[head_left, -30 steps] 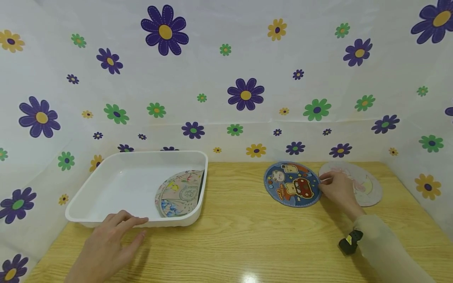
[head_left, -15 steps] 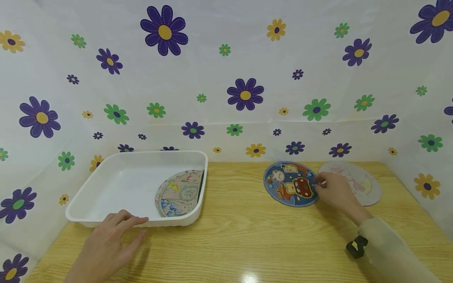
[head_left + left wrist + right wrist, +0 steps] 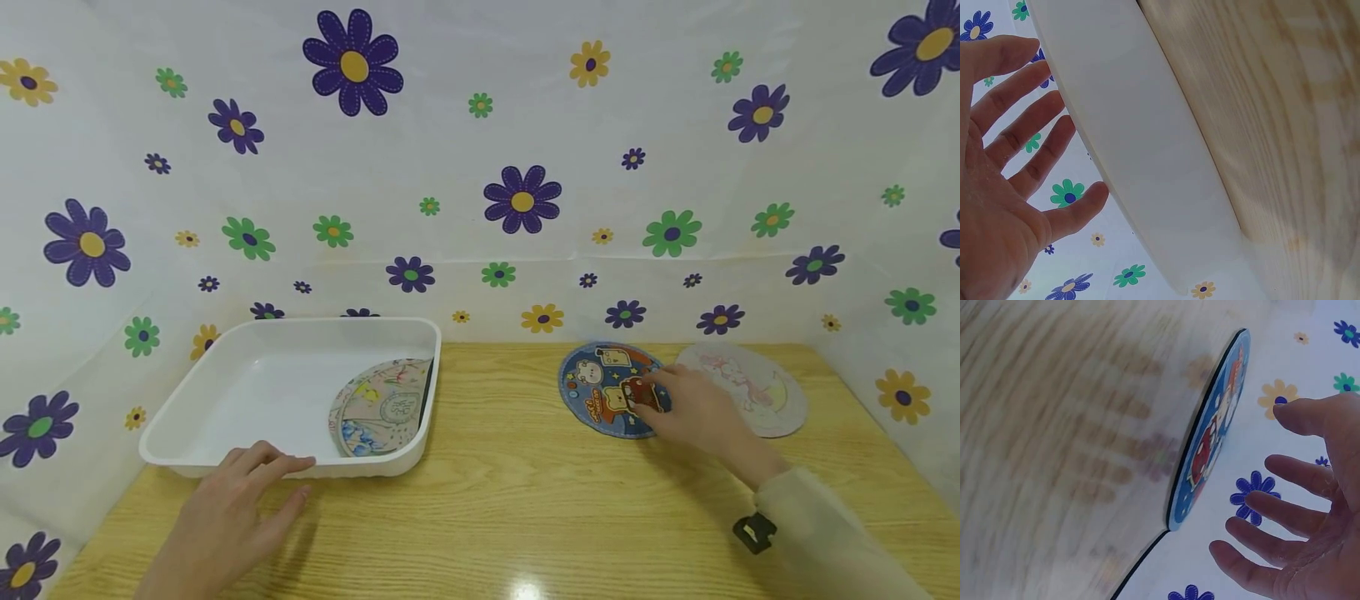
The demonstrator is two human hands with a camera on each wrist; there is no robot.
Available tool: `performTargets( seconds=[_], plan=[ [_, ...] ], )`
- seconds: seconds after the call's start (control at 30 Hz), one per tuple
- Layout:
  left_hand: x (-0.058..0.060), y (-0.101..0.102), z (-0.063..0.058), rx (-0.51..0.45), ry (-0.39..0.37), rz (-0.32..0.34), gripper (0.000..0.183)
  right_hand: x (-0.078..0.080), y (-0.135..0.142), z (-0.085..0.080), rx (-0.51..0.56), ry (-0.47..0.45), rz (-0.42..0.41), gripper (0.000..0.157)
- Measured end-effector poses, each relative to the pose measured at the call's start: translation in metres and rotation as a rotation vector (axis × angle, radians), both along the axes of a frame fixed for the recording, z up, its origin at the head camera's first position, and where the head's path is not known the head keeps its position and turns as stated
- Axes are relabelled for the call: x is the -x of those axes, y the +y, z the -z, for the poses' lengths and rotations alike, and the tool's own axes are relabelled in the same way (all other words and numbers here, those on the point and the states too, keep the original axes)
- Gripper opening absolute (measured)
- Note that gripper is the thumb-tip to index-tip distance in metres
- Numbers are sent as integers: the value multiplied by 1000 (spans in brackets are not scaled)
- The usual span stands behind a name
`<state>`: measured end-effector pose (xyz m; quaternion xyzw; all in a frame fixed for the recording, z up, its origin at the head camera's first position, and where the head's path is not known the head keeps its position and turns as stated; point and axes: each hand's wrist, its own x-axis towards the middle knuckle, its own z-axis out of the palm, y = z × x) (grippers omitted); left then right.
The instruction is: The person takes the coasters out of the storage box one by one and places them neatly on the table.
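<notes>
My left hand (image 3: 225, 508) rests its fingertips on the near rim of a white plastic tray (image 3: 225, 463). The left wrist view has its fingers spread along that rim. Inside the tray, a round floral mat (image 3: 382, 412) leans against the right end, part of it hidden by the wall. Over the right part of a round blue mat (image 3: 588, 400) with cartoon bears and a red car hovers my right hand (image 3: 697, 417). Its fingers (image 3: 1272, 525) are apart and loosely bent, clear of the mat in the right wrist view. The blue mat lies flat on the table.
A pale round mat (image 3: 776, 400) with a pink figure and yellow moon lies right of the blue one, partly behind my right hand. Wood-grain table (image 3: 510, 500) spreads between tray and mats. A white flowered sheet (image 3: 450, 150) hangs behind and at both sides.
My right hand has come away from the blue mat's right edge and moved left over its surface. The mats and the left hand stay in place.
</notes>
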<state>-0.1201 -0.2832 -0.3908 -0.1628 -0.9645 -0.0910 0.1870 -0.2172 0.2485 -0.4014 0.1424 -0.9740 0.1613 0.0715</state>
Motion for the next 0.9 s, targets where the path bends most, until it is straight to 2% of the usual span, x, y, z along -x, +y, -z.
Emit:
performTargets(
  seconds=[0.2, 0.53, 0.9],
  plan=[
    [0, 0, 0, -5, 19, 3, 26, -4, -9, 2, -10, 45, -45, 42],
    [0, 0, -1, -5, -37, -19, 25, -12, -26, -1, -10, 56, -105, 41],
    [0, -1, 0, 0, -34, -17, 25, -19, -42, -2, -9, 59, -101, 42]
  ],
)
